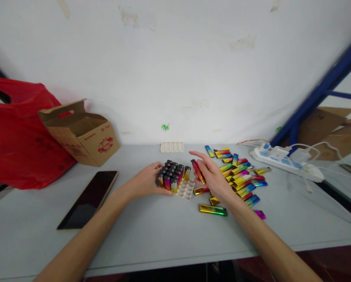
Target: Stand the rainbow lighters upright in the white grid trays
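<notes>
Lighters [170, 175]: from here I count more than 10 upright in the front tray [186, 190]. The loose lighters [242, 179] right of that tray overlap too much to count. 1 other tray [172, 147] lies behind it; 1 open box [100, 143], contents hidden, stands farther left. My right hand [212, 176] pinches 1 red lighter [198, 171] just right of the front tray; my left hand [144, 181] clasps its loaded left side.

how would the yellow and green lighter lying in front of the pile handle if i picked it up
The yellow and green lighter is probably stiff, since its body looks like a straight, hard case. Its shiny, smooth-looking finish could make it a bit slippery. Being small and slim, it is likely light.
</notes>
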{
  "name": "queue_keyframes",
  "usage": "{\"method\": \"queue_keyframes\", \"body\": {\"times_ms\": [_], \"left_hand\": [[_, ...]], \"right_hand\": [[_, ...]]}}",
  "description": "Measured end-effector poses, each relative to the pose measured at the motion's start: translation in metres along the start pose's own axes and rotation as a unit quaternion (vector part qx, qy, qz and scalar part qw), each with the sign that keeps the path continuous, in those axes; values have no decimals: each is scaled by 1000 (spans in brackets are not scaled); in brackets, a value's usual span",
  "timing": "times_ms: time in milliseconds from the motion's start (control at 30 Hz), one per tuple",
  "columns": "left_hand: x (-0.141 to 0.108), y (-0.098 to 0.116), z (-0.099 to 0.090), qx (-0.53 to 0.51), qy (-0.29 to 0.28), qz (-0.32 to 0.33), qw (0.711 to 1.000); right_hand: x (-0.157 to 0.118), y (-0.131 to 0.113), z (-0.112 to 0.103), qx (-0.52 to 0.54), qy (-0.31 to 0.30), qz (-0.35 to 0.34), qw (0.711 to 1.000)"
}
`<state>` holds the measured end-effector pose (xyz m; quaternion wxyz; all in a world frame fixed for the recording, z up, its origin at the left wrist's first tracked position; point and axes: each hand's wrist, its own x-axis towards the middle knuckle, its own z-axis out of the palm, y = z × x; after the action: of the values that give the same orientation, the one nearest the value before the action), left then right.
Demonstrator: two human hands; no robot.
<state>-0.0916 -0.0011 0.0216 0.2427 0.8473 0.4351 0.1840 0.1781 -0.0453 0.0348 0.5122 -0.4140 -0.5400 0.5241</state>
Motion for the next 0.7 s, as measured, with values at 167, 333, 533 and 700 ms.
{"method": "queue_keyframes", "body": {"times_ms": [167,333,533,700], "left_hand": [[1,-2,1,-1,1,5,1000],[1,-2,1,-1,-6,10,1000],[1,-1,1,8,2,14,1000],[0,-3,3,2,4,19,1000]], "right_hand": [[4,7,-7,-130,12,-41,991],[-1,0,-6,-251,2,-110,962],[-6,-2,-6,-377,0,-240,895],[-6,2,-10,-429,-53,-305,848]]}}
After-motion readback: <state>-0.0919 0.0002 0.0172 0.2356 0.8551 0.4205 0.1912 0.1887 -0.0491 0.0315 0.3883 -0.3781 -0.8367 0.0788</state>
